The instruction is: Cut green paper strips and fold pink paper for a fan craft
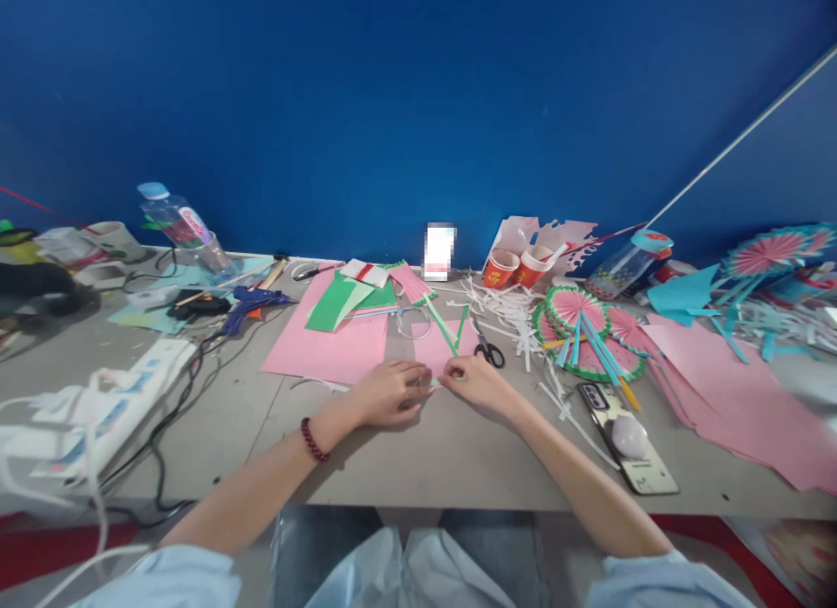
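Observation:
My left hand (392,392) and my right hand (480,383) meet at the near edge of a small pink paper (428,346), which lies flat on the table. The fingers of both hands are bent and pinch at that edge, their tips almost touching. A thin bit of green shows between the fingertips; the rest is hidden by them. Narrow green strips (448,336) lie in a V on the paper, just beyond my right hand. Black-handled scissors (490,355) rest right of it. A pink fan-folded paper (411,283) with green edging lies farther back.
Large pink sheets (327,351) and green paper (340,303) lie left. A blue glue gun (252,307), power strip (124,407) and bottle (180,224) stand farther left. Right are paper cups (502,268), white paper shreds (503,307), watermelon-patterned fans (579,316) and a phone (628,438).

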`<state>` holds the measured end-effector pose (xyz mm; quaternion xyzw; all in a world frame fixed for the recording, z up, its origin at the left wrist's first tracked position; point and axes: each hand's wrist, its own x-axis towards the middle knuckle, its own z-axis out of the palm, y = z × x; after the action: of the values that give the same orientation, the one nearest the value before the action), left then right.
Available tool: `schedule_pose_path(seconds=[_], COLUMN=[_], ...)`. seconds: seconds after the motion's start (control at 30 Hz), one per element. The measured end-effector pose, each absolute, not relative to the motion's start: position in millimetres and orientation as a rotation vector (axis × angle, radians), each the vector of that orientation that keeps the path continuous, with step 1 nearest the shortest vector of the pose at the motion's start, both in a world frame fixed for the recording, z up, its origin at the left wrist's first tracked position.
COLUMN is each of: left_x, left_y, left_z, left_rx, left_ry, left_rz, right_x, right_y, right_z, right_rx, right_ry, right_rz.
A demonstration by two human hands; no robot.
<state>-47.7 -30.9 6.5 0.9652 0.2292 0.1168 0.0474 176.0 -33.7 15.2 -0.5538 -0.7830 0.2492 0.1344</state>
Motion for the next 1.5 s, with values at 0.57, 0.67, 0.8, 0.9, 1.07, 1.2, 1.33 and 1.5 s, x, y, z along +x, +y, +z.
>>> schedule_pose_path(seconds=[0.57,0.67,0.8,0.9,1.07,1.2,1.33,1.5], left_x=[-47,-46,-44,-45,-46,-46,-46,-45], left_y=[-31,-30,-28,-28,-27,-27,-27,-28], left_z=[8,4,-3,-5,-6,-6,-5,-4], left_rx=[2.875,2.873,2.891,2.874,2.85,2.832,2.804,2.787], left_ry=[0.743,0.743,0.686,0.7,0.713,0.728,0.736,0.722], left_rz=[0.347,0.377,0.382,0.365,0.347,0.345,0.386,0.419], right_x=[174,173,172,171,172,172,171,171], right_y=[-30,-30,-30,-28,-27,-26,-23,-22], right_z=[16,17,18,19,17,16,15,16], right_rx=[-1.756,-1.765,-1.763,-1.788,-1.795,-1.792,-1.783,-1.772], right_ry=[-2.312,-2.325,-2.339,-2.344,-2.338,-2.338,-2.373,-2.398], right_rz=[0.696,0.695,0.694,0.7,0.704,0.702,0.685,0.703])
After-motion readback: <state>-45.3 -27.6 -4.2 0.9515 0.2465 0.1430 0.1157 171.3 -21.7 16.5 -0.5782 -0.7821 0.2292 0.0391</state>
